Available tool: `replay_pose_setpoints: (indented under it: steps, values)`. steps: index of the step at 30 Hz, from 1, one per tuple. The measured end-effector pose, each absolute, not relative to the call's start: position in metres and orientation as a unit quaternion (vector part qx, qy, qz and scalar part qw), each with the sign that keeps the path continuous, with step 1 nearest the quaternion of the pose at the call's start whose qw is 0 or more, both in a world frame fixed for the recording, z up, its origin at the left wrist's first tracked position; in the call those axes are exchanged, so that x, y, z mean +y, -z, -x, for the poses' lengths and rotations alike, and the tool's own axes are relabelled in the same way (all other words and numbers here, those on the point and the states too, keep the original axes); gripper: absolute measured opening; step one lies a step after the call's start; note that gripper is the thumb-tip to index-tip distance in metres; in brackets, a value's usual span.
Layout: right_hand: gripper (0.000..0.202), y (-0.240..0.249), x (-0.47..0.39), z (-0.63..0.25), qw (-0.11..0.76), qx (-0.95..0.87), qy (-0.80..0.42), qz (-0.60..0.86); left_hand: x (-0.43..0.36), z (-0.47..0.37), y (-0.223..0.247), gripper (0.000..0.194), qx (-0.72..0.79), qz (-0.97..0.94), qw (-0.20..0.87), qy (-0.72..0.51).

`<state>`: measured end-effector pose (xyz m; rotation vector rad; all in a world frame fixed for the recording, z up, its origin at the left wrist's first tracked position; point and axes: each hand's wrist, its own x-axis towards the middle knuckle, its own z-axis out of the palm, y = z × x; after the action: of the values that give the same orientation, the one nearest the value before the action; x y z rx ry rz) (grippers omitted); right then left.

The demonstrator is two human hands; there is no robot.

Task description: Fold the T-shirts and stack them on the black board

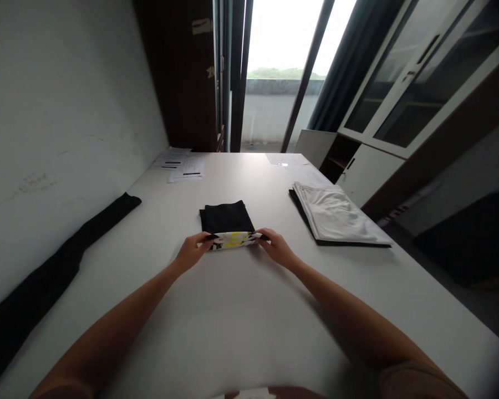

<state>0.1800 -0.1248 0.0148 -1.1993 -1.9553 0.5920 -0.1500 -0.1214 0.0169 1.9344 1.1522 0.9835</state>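
A black cloth (pixel 227 216) lies folded on the white table, its near edge lifted to show a white, yellow and black patterned side (pixel 233 239). My left hand (pixel 192 249) pinches the left corner of that edge between thumb and fingers. At the right corner, my right hand (pixel 274 246) grips the same edge. Both hands are just above the tabletop, on opposite sides of the cloth.
Folded white cloth (pixel 336 213) rests on black cloth at the right. A long black cloth (pixel 66 257) runs along the wall at the left. Printed papers (pixel 186 168) lie at the far left of the table (pixel 233 316). Cabinets (pixel 374 166) stand beyond the right edge.
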Motion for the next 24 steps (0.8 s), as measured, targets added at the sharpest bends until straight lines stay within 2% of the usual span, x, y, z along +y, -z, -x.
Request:
replay_pose_setpoints:
  steps: [3, 5, 8, 12, 15, 20, 24]
  values:
    - [0.02, -0.007, -0.118, -0.184, 0.392, -0.721, -0.246, 0.516, -0.123, 0.146, -0.015, 0.042, 0.403, -0.742, 0.414, -0.341]
    - [0.021, -0.005, -0.115, -0.187, 0.391, -0.662, -0.333, 0.546, -0.123, 0.144, -0.014, 0.044, 0.403, -0.743, 0.421, -0.331]
    - [0.02, -0.009, -0.112, -0.191, 0.419, -0.536, -0.477, 0.557, -0.117, 0.148, -0.012, 0.038, 0.472, -0.729, 0.326, -0.373]
    - [0.022, -0.021, -0.1, -0.193, 0.457, -0.433, -0.532, 0.567, -0.1, 0.161, -0.006, 0.023, 0.588, -0.69, 0.178, -0.383]
    - [0.028, -0.026, -0.081, -0.186, 0.414, -0.428, -0.572, 0.564, -0.093, 0.162, -0.002, 0.035, 0.623, -0.676, 0.158, -0.36]
    - [0.046, -0.023, -0.039, -0.166, 0.293, -0.554, -0.552, 0.55, -0.103, 0.141, 0.003, 0.053, 0.607, -0.655, 0.227, -0.389]
    - [0.044, -0.021, -0.012, -0.153, 0.258, -0.668, -0.427, 0.552, -0.107, 0.126, 0.001, 0.05, 0.569, -0.577, 0.367, -0.456]
